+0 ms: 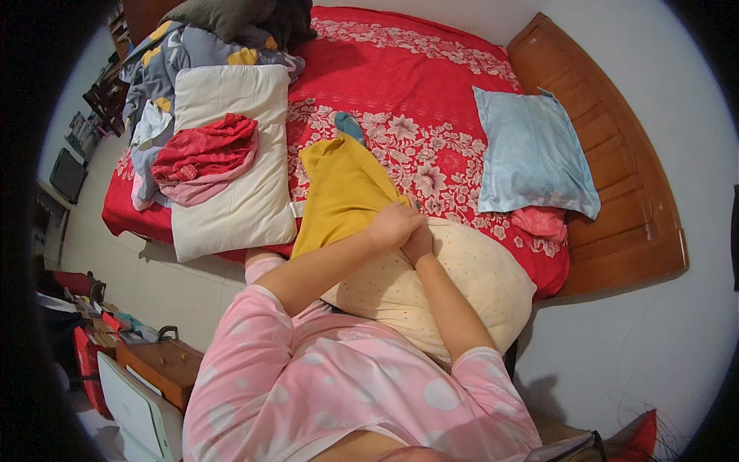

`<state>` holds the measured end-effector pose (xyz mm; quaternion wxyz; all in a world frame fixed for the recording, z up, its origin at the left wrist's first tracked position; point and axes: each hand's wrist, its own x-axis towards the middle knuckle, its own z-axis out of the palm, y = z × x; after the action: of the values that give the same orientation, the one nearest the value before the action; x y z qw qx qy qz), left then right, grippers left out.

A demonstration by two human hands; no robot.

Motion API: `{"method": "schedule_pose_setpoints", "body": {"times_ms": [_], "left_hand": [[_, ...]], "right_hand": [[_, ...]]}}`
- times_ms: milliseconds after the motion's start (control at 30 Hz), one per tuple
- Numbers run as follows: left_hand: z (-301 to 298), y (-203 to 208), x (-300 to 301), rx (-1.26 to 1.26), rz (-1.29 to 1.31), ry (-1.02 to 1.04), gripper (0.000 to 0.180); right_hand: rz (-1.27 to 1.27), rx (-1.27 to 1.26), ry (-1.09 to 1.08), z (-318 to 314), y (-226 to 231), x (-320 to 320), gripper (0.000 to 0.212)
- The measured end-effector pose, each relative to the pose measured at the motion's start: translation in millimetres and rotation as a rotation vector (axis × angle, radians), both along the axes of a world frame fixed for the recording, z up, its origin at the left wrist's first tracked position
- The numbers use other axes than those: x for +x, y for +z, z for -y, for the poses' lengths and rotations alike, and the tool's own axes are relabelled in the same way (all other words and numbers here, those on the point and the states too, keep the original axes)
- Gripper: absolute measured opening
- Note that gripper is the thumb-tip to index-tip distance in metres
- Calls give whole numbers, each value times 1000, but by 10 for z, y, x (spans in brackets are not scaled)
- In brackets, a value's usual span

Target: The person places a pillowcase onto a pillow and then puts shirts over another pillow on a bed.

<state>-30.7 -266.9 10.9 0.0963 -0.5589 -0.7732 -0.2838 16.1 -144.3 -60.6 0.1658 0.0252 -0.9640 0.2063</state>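
Note:
A mustard-yellow cloth (339,185), which looks like a pillowcase, spreads over the near edge of the bed and my lap. My left hand (392,225) is closed on its right edge. Pressed close beside it is my right hand (418,240), fingers curled and partly hidden, at the place where the cloth meets a cream pillow (469,269) with small coloured dots. This pillow rests on my lap under my right forearm. A teal piece of fabric (350,125) shows at the cloth's far tip.
The bed has a red floral sheet (400,69). At left lie a white pillow (265,154), a crumpled red and pink cloth (208,158) and a grey patterned quilt (215,50). A light blue pillow (531,150) lies by the wooden headboard (616,169). A brown case (162,366) stands lower left.

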Motion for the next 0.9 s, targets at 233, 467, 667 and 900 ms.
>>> {"method": "schedule_pose_setpoints", "body": {"times_ms": [233, 467, 667, 900], "left_hand": [[496, -163, 7, 135, 194, 87, 25], [1188, -195, 291, 214, 117, 618, 33], [1370, -318, 269, 42, 331, 687, 36], [983, -130, 162, 154, 14, 648, 28]], "right_hand": [[248, -127, -205, 88, 115, -54, 62], [315, -269, -303, -14, 213, -167, 57], [178, -353, -413, -318, -61, -287, 44], [-26, -593, -573, -621, 131, -133, 33]]}}
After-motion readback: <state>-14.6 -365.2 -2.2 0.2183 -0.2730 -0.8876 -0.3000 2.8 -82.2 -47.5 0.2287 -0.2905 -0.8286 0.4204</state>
